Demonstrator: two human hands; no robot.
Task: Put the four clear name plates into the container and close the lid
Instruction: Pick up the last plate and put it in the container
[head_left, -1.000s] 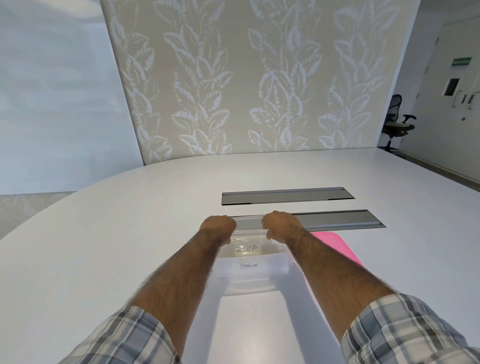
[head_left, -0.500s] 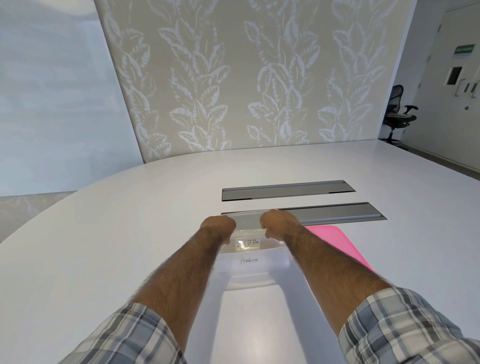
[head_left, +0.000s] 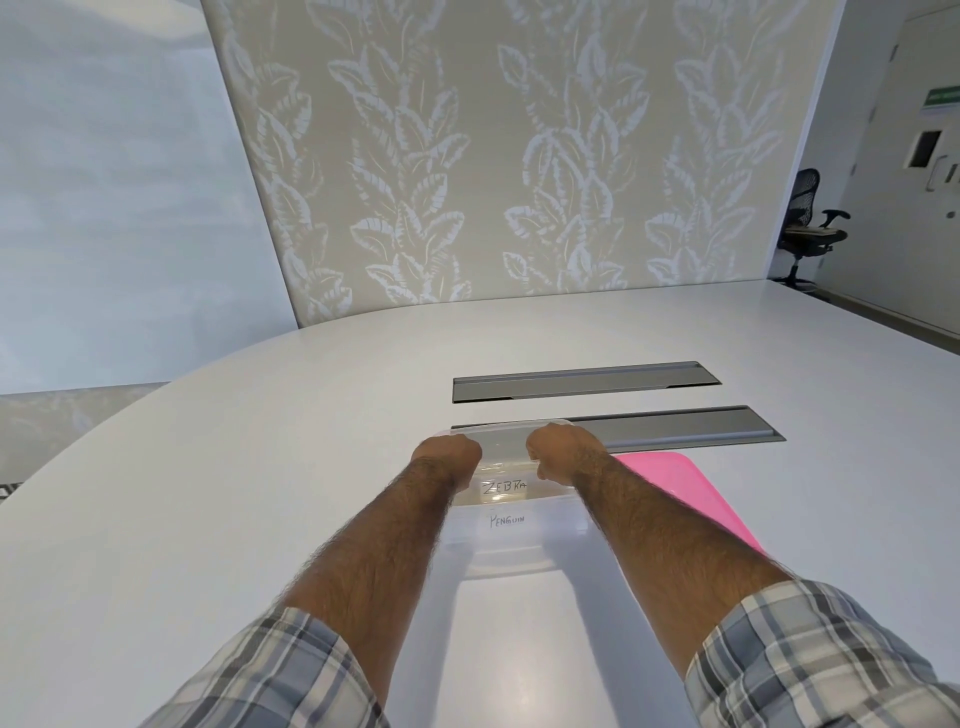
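**Container.** The container (head_left: 511, 564) is a clear, thin-walled plastic tub with rounded corners. It stands on the white table (head_left: 260, 493) directly in front of the person, between the two forearms. It is open.

**Name plates.** Two hand-lettered labels are readable through the clear plastic. The PENGUIN plate (head_left: 506, 521) sits at the near side of the tub. The ZEBRA plate (head_left: 504, 487) lies just behind it, higher and between the hands. The plates are transparent and glossy, so their edges merge with the tub walls. Whether more plates are inside cannot be determined.

**Hands.** The left hand (head_left: 449, 457) and the right hand (head_left: 561, 449) are both clenched, knuckles up, over the far half of the tub. Each appears to grasp one end of the ZEBRA plate. The fingertips are hidden behind the knuckles. A two-ended grip probably keeps the long, slippery plate level, so that it seats parallel to the PENGUIN plate and does not jam crosswise.

**Lid.** The pink lid (head_left: 670, 483) is opaque, flat and round-cornered. It lies on the table just right of the tub, partly under the right forearm. This position likely keeps it within reach for closing, which is not yet done.

**Surroundings.** Two grey recessed hatches (head_left: 587, 381) lie beyond the tub in the smooth table top.
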